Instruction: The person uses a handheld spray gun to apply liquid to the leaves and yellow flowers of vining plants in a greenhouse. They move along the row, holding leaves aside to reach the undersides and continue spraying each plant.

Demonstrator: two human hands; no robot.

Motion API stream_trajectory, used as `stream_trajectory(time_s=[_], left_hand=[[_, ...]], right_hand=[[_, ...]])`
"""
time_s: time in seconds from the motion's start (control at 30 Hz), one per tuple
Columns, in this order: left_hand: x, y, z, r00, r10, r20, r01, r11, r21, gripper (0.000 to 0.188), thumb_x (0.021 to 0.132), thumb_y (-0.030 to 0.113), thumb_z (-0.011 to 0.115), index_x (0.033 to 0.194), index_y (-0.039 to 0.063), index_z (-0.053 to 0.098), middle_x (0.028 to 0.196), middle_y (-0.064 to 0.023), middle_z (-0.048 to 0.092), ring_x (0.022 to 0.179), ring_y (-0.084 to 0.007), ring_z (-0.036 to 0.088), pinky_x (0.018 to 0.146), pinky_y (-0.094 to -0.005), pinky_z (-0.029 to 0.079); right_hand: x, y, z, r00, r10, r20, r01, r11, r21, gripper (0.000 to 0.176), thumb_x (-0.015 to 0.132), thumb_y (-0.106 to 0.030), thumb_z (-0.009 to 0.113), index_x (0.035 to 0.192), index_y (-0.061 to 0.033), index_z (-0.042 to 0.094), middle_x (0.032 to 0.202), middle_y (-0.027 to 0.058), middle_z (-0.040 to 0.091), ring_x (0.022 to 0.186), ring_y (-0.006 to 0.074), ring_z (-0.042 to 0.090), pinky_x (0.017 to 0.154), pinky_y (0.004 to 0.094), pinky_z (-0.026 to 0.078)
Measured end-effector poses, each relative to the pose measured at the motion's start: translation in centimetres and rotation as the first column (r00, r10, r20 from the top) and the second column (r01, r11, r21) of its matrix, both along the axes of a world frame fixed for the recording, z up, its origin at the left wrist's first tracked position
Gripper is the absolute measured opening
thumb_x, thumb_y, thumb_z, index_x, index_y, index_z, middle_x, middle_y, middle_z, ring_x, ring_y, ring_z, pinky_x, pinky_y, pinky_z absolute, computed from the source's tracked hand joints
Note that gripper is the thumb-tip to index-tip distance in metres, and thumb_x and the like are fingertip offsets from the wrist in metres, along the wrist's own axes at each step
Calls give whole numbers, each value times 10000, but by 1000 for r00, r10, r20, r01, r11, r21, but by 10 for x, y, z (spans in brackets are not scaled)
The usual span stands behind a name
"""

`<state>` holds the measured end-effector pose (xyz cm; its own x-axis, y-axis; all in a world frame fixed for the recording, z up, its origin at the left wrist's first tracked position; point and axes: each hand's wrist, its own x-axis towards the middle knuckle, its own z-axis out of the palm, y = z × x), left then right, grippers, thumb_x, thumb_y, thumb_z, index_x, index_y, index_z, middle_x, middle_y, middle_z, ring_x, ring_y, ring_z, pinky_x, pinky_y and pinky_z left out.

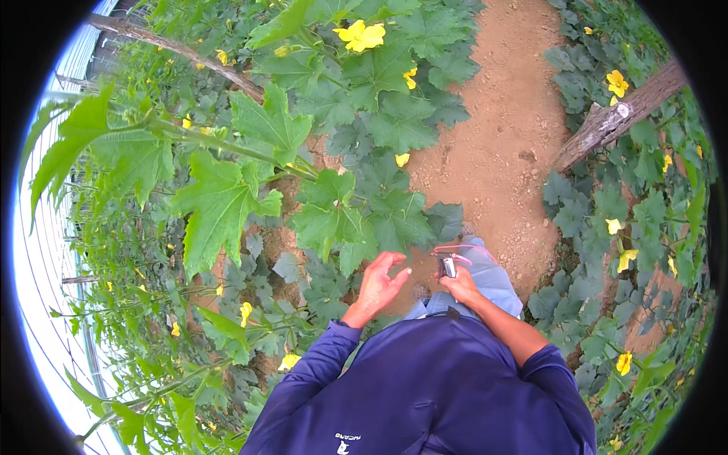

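My right hand (pixel 460 284) is closed around a small hand tool with a silver and black body (pixel 447 266). A thin pink band or tape (pixel 463 249) loops from its far end; the tool's exact kind is hard to make out. Just left of it, my left hand (pixel 384 284) is empty, with thumb and fingers apart. Beyond that hand, apart from it, hang the broad lobed leaves (pixel 330 219) of a gourd vine. The vine's green stem (pixel 227 147) reaches in from the left. A yellow flower (pixel 361 36) opens near the top.
A reddish dirt path (pixel 500 125) runs ahead between rows of flowering vines. One wooden post (pixel 620 119) slants in at the right, another wooden pole (pixel 176 54) at the upper left. Pale sheeting with thin lines (pixel 45 273) borders the left side.
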<state>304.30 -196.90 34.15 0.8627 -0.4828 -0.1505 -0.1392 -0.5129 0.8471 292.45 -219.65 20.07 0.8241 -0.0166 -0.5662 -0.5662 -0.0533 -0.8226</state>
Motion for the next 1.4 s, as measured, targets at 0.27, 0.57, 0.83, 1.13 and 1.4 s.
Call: stream_trajectory(time_s=[0.27,0.57,0.83,1.13,1.4], left_hand=[[89,-130,20,985,130,-112,-134,991,-28,368,950,95,758,1284,20,624,1286,-105,629,1161,-224,639,930,-349,557],[159,-95,15,353,910,-219,-883,247,-398,404,1046,33,611,1421,45,462,1475,-129,504,1336,-238,543,1081,-410,517],[184,-28,21,77,969,-235,-956,4,-294,655,1012,16,624,1594,35,325,1665,-212,363,1496,-307,416,1235,-450,339],[225,-15,11,243,930,-276,-969,218,-121,652,1011,271,731,1539,68,409,1633,-146,422,1513,-306,401,1211,-445,368],[254,4,-32,294,874,-388,-952,230,-202,367,1068,396,651,1304,142,531,1372,-38,594,1309,-218,537,1044,-536,476]], right_hand=[[65,-106,-31,980,-194,-43,199,967,157,261,841,-151,672,1059,-29,745,873,36,693,780,157,638,705,350,521],[126,-212,-7,983,-150,-109,168,970,177,381,821,-114,673,1191,-27,693,975,12,709,812,113,648,705,296,536],[169,-234,16,997,77,-20,-74,992,105,501,776,-66,643,1275,-31,666,1123,45,713,977,146,662,855,319,539],[200,-239,50,933,359,25,-359,933,29,484,777,-87,641,1260,-68,619,911,18,596,837,127,579,750,322,478],[196,-241,61,934,347,-84,-348,938,4,371,798,-92,639,1168,-76,625,825,6,557,720,119,515,655,332,435]])
